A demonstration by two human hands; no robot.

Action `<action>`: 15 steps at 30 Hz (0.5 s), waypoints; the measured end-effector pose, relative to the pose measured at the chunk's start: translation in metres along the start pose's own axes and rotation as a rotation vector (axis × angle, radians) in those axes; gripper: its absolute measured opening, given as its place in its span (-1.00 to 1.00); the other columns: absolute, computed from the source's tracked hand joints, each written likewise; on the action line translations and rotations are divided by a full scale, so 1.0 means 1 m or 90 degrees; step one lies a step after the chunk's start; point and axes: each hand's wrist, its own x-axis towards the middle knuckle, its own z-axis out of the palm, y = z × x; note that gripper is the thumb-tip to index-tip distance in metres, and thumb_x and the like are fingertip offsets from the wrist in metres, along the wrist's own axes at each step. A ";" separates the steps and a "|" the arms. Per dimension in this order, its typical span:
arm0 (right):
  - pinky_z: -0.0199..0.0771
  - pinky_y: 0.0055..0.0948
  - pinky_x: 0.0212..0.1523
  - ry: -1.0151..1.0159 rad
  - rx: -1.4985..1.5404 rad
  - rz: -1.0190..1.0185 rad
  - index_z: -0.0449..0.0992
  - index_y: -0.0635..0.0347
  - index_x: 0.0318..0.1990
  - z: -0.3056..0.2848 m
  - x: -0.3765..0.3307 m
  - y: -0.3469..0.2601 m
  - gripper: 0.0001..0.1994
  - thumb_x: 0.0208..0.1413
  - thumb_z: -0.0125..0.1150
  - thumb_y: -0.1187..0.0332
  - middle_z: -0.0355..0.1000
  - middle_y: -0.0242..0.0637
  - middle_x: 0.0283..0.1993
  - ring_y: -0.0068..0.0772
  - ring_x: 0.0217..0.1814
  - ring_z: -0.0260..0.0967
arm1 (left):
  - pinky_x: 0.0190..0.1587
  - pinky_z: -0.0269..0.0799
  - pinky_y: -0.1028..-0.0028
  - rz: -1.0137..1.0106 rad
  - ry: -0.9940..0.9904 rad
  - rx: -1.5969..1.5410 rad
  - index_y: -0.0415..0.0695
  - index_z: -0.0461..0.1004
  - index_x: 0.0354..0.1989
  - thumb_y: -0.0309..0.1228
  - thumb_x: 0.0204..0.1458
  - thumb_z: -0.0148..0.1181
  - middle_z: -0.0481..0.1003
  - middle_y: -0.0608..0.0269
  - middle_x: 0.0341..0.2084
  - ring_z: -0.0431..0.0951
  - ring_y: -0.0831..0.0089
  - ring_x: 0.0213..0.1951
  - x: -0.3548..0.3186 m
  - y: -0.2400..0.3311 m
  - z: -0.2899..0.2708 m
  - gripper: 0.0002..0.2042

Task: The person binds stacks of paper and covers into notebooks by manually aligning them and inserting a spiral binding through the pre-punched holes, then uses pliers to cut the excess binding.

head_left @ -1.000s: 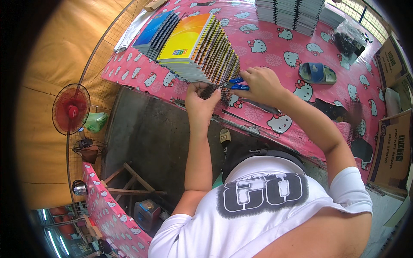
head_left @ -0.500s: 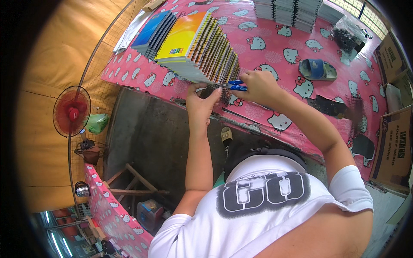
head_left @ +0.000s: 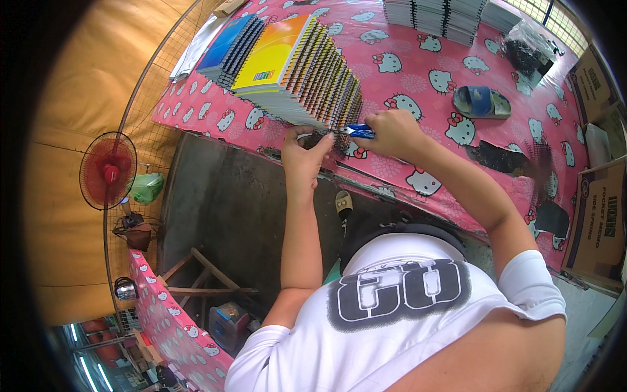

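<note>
A tall stack of spiral-bound notebooks point(head_left: 277, 55) with yellow and orange covers leans on the table, its coil edges facing right. My right hand point(head_left: 392, 132) grips blue-handled pliers point(head_left: 358, 131), and their jaws reach the coils at the stack's low near end. Just left of the jaws is my left hand point(head_left: 304, 157), its thumb and fingers curled in a pinch. A dark tangle point(head_left: 313, 139) shows between them; what exactly they hold cannot be made out.
A pink patterned cloth point(head_left: 418, 78) covers the table. Blue notebooks point(head_left: 225, 49) stand left, white notebook stacks point(head_left: 431, 19) at the back. A slipper point(head_left: 482, 102), a plastic bag of black pieces point(head_left: 522, 55) and cartons point(head_left: 595, 225) are to the right. A fan point(head_left: 110, 171) stands left.
The blue handles of the pliers were spread apart and are now squeezed together in my right hand. My left hand stays almost in place.
</note>
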 end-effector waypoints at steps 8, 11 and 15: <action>0.44 -0.17 -0.39 0.331 -0.074 -0.174 0.53 0.24 -0.41 0.016 -0.004 0.025 -0.51 -0.11 0.24 -0.11 0.48 -0.16 -0.45 -0.10 -0.42 0.48 | -0.56 0.40 0.61 -0.060 0.005 -0.043 -0.30 0.33 -0.14 -0.51 -0.13 0.40 0.52 0.16 -0.48 0.54 0.53 -0.51 -0.003 0.000 0.001 -0.59; 0.47 -0.18 -0.38 0.254 -0.067 -0.146 0.55 0.26 -0.44 0.016 0.003 0.014 -0.48 -0.08 0.23 -0.14 0.49 -0.12 -0.46 -0.10 -0.43 0.50 | -0.57 0.39 0.62 -0.026 0.002 -0.020 -0.30 0.33 -0.15 -0.51 -0.14 0.41 0.52 0.15 -0.45 0.53 0.54 -0.50 -0.002 -0.006 0.004 -0.59; 0.47 -0.17 -0.39 0.035 -0.005 -0.025 0.55 0.27 -0.45 0.004 0.002 0.003 -0.49 -0.09 0.23 -0.12 0.49 -0.11 -0.46 -0.12 -0.43 0.50 | -0.58 0.41 0.58 -0.035 -0.003 -0.027 -0.32 0.36 -0.15 -0.54 -0.15 0.41 0.52 0.17 -0.48 0.52 0.51 -0.57 0.000 -0.007 0.005 -0.59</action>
